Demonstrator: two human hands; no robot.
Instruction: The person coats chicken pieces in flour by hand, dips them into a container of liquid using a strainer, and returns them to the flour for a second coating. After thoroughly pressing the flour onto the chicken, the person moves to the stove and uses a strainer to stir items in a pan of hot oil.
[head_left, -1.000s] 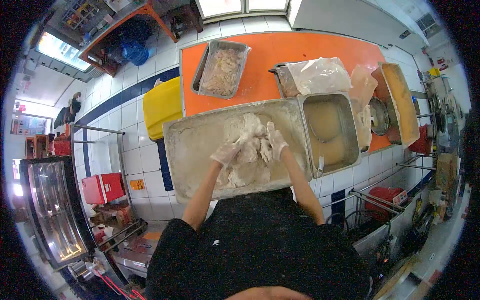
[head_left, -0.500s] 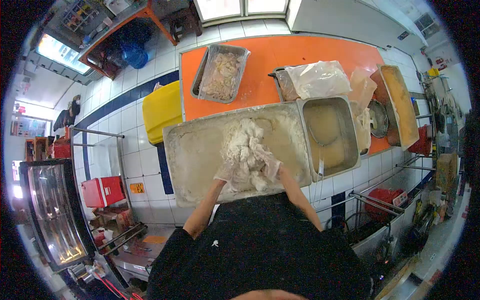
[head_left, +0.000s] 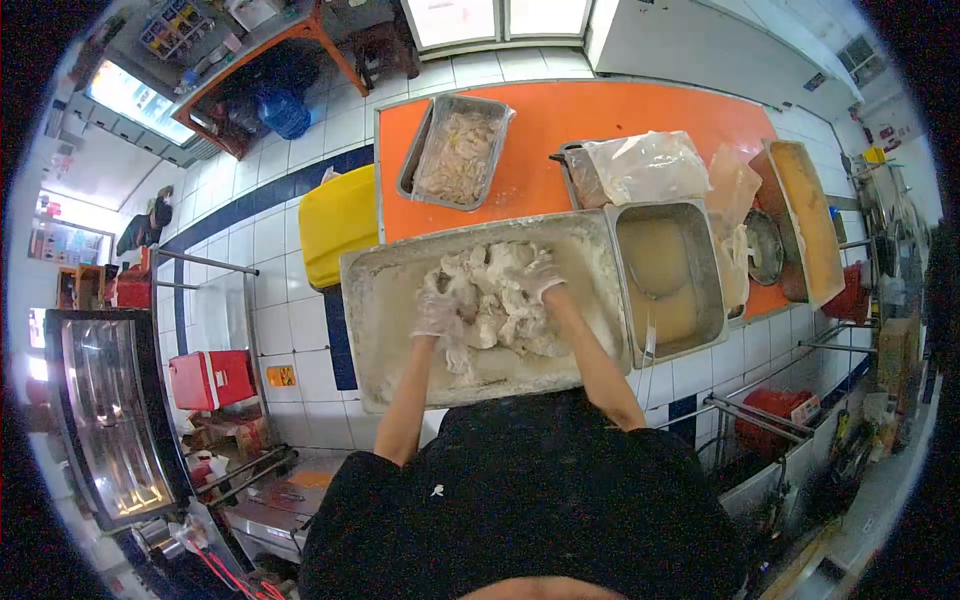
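Several flour-coated pieces [head_left: 492,310] lie spread in the middle of a wide, shallow metal tray [head_left: 385,300] dusted with flour. My left hand [head_left: 437,312], in a clear plastic glove, rests at the left side of the pieces with its fingers apart. On their upper right side is my right hand [head_left: 543,277], also gloved, its fingers spread over the coated pieces. Neither hand is closed round a piece.
Right of the tray sits a deep metal pan [head_left: 715,290] of cloudy liquid with a wire tool. Behind, the orange table [head_left: 560,105] bears a container of raw pieces [head_left: 462,155] and a plastic bag [head_left: 650,167]. A yellow bin [head_left: 338,228] stands left.
My hands have moved apart, the right one up and outward, the left one slightly up and left. The coated pieces, heaped before, are now spread wider. The view has shifted slightly.
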